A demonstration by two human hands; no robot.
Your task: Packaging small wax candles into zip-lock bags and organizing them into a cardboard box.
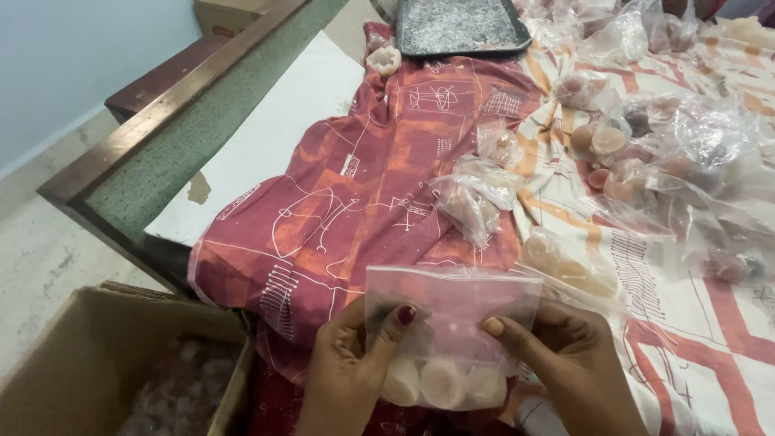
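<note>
Both hands pinch one clear plastic bag [452, 323] at the near edge of the patterned red cloth [355, 202]: the left hand [351, 367] holds its left side, the right hand [565, 363] its right, thumbs pressed on the front. Three pale round candles [442, 382] sit in the bag's bottom. More filled bags [646, 145] crowd the cloth's right side, a dark tray [460, 26] lies at the far edge, and a cardboard box [89, 355] stands below the near left corner.

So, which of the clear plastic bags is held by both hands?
The bag at the bottom centre, with three pale round pieces inside. The left hand and right hand pinch its sides; the other bags lie on the cloth.
</note>
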